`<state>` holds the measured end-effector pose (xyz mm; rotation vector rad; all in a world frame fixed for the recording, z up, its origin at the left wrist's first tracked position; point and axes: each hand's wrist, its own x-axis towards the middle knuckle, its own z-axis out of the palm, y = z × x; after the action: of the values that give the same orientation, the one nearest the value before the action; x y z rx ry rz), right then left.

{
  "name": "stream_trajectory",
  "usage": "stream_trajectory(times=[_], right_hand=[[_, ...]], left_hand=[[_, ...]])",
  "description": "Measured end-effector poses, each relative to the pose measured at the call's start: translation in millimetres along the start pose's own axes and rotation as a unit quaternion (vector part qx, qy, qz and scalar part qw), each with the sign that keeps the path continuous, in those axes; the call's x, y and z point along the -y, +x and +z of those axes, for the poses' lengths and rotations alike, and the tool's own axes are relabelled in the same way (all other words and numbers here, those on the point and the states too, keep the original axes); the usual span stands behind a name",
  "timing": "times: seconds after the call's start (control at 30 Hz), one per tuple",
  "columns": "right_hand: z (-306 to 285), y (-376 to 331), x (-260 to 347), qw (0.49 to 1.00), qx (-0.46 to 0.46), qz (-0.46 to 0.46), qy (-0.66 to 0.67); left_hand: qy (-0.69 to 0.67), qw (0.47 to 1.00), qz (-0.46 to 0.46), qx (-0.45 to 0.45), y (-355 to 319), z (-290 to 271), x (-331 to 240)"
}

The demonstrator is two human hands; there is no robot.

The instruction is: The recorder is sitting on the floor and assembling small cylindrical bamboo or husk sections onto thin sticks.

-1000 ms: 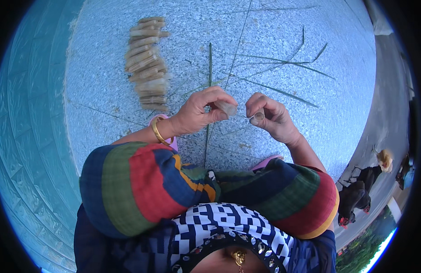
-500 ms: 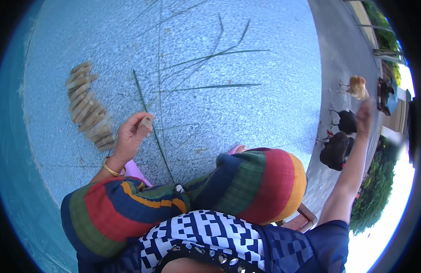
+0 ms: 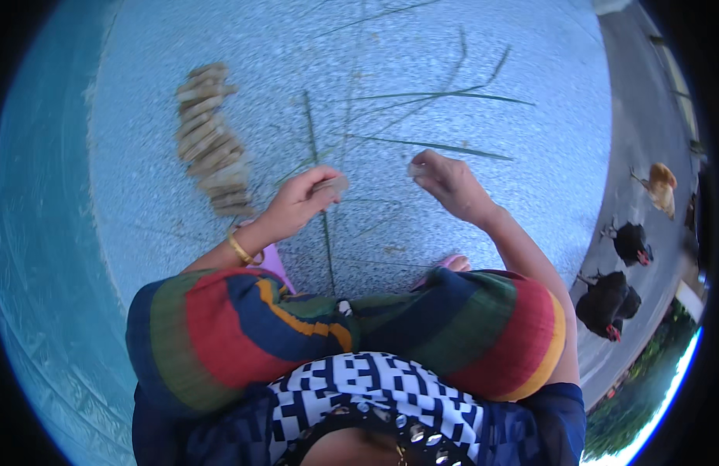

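My left hand (image 3: 301, 203) is closed around a small flat greyish-tan piece (image 3: 332, 184), which sticks out past the fingertips. To its right, my right hand (image 3: 452, 186) pinches a small pale bit (image 3: 416, 168) between thumb and fingers; its kind is too blurred to tell. The two hands are apart, above the speckled floor (image 3: 483, 210) in front of my knees. On the floor left of my left hand, several flat tan pieces (image 3: 212, 144) lie overlapping in a curved row. A long green leaf blade (image 3: 326, 241) runs beneath my left hand.
More long green blades (image 3: 445, 146) lie crossed on the floor ahead. A teal sheet (image 3: 48, 233) borders the left side. On grey ground at the right stand two dark chickens (image 3: 606, 303) and a tan one (image 3: 659, 186). Pink footwear (image 3: 274, 266) shows by my knees.
My right hand has come in from far out on the right to the front of my knees, with a pale bit in its fingers. The left hand still holds its piece. The view has shifted.
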<state>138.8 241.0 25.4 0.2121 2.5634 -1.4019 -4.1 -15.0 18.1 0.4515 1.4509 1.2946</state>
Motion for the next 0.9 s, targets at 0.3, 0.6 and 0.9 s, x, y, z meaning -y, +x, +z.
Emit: stream_trajectory(times=[0.3,0.6,0.9], right_hand=[[42.8,47.3,69.3,0.993,0.062,-0.086,-0.051],[43.2,36.5,59.1,0.988,0.092,-0.109,-0.058],[53.1,24.1,66.6,0.975,0.150,-0.130,-0.099]], left_hand=[[0.079,0.995,0.065,-0.023,-12.7,-10.9,9.2],[0.158,0.984,0.081,0.009,-11.8,-5.9,6.2],[0.223,0.972,0.031,0.069,-15.0,1.4,7.9]])
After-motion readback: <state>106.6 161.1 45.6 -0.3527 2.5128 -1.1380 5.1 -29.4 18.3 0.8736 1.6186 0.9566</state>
